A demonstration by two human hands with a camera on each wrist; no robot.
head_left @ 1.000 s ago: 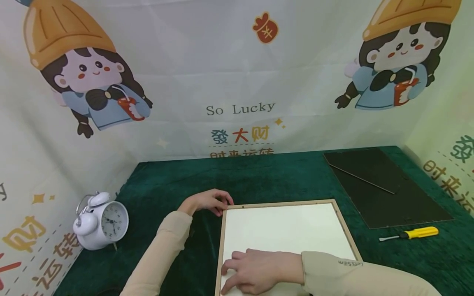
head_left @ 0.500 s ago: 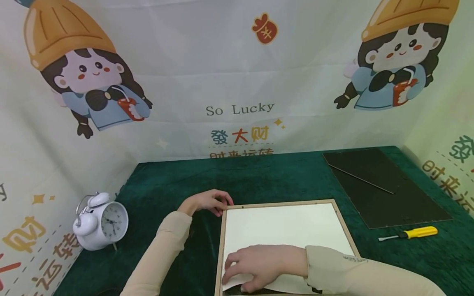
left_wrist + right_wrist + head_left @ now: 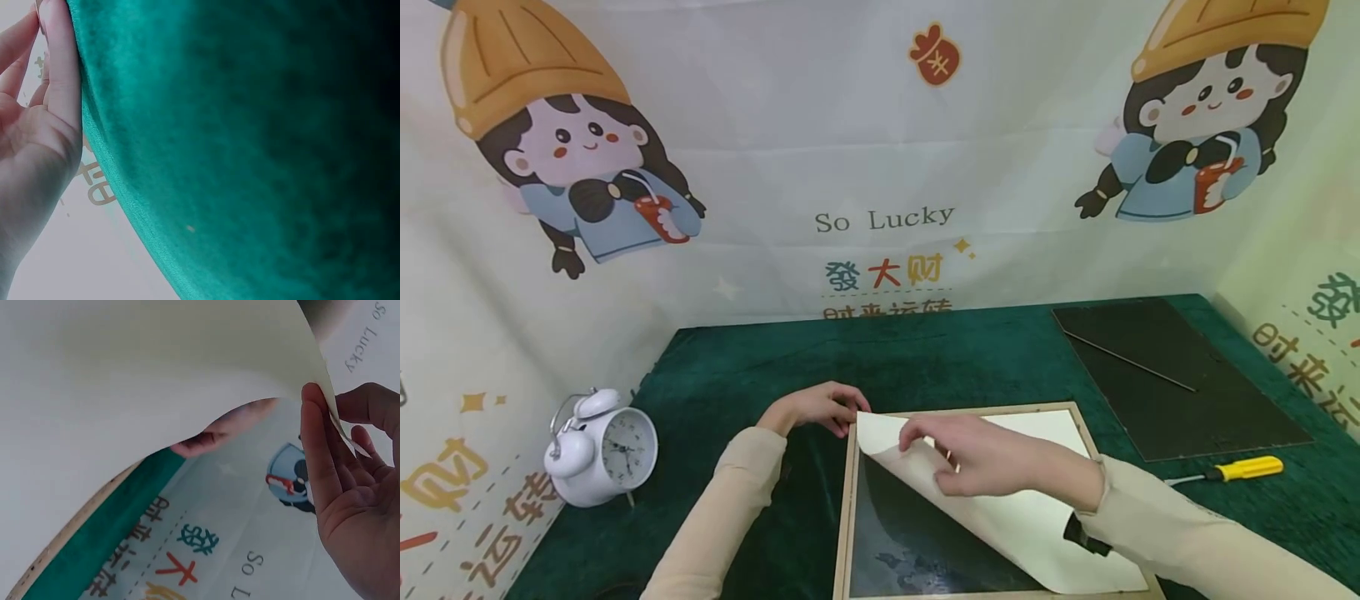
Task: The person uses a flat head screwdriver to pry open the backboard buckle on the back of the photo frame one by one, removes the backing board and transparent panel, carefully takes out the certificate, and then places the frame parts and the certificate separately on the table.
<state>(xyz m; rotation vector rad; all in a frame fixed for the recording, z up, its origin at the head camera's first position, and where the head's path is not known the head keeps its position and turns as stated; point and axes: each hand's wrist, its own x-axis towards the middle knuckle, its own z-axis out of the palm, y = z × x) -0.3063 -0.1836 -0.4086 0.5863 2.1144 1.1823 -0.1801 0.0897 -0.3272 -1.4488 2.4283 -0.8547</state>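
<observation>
A wooden picture frame [image 3: 847,533] lies flat on the green cloth in the head view. My left hand [image 3: 820,408] grips its far left corner; in the left wrist view that hand [image 3: 37,119] is at the picture's edge. Between the thumb and fingers of my right hand [image 3: 992,454] is the lifted edge of a white paper sheet [image 3: 1037,533]. The sheet curls up from the near left, and a dark, glossy panel [image 3: 917,542] shows beneath it inside the frame. In the right wrist view, the right hand [image 3: 356,469] pinches the sheet [image 3: 156,375] from both sides.
A black backing board [image 3: 1172,375] with a thin rod [image 3: 1131,361] on it lies at the right. Nearer is a yellow-handled screwdriver [image 3: 1247,469], partly behind the right sleeve. A white alarm clock [image 3: 602,450] stands at the left. A printed curtain [image 3: 760,183] hangs behind.
My right hand has moved up and away from the frame's near side, peeling the paper sheet back and uncovering the dark panel. The left hand stays at the frame's corner.
</observation>
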